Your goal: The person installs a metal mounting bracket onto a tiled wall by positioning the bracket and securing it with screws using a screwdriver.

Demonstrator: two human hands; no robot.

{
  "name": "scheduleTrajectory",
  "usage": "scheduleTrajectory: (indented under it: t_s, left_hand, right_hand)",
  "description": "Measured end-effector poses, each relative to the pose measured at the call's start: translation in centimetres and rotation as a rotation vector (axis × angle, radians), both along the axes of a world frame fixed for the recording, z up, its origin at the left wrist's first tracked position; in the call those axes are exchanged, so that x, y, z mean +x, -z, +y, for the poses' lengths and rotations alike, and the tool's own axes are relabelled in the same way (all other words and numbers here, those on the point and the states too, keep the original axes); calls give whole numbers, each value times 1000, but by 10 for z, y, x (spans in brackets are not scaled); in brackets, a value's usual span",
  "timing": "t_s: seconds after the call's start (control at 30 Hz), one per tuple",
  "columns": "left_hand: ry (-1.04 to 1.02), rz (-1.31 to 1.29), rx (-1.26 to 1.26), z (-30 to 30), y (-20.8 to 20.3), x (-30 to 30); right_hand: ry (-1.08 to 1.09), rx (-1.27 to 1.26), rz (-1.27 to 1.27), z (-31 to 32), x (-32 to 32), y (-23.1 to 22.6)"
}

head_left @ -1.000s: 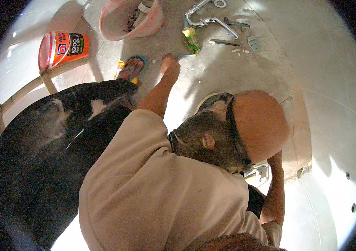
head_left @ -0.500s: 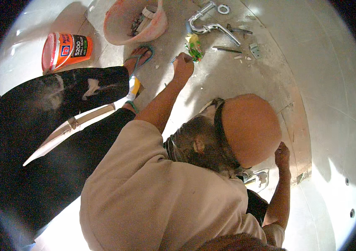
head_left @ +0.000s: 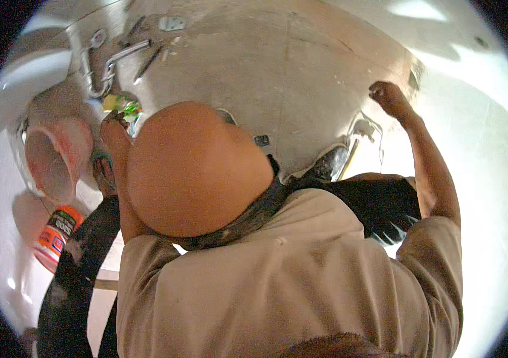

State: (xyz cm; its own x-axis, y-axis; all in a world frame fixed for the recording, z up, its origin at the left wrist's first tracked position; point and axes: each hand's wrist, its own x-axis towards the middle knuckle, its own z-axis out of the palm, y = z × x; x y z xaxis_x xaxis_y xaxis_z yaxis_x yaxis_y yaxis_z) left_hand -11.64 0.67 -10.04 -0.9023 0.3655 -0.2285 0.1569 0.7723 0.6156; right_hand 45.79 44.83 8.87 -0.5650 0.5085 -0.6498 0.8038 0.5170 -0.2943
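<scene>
The left hand [head_left: 113,128] is closed around a small yellow and green package [head_left: 124,107], just below the bent metal pipe [head_left: 105,68]; the fingers wrap it, though the big bald head [head_left: 197,167] covers part of the grip, so how firmly they press is hard to see. The right hand [head_left: 388,96] is curled into a loose fist and rests against the grey floor [head_left: 301,77], near the edge where the grey surface meets the white wall at the right. It seems to hold nothing, but the palm is turned away.

Between both hands the floor is open, with some small metal parts [head_left: 173,24] at the top. To the left of the left hand stands a pink bucket [head_left: 57,161], tilted, and below it lies an orange round container [head_left: 54,235] with a dark label band. A white translucent piece [head_left: 366,134] lies under the right forearm.
</scene>
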Motion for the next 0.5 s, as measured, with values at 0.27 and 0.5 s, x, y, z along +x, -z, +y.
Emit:
scheduleTrajectory:
  t_s: [0.27,0.5]
  left_hand:
    - [196,-168,173,79,-36,8]
    - [297,46,112,110,-68,22]
  right_hand:
    - [-139,-2,-193,-97,-3,78]
    - [-276,64,61,-239,-73,87]
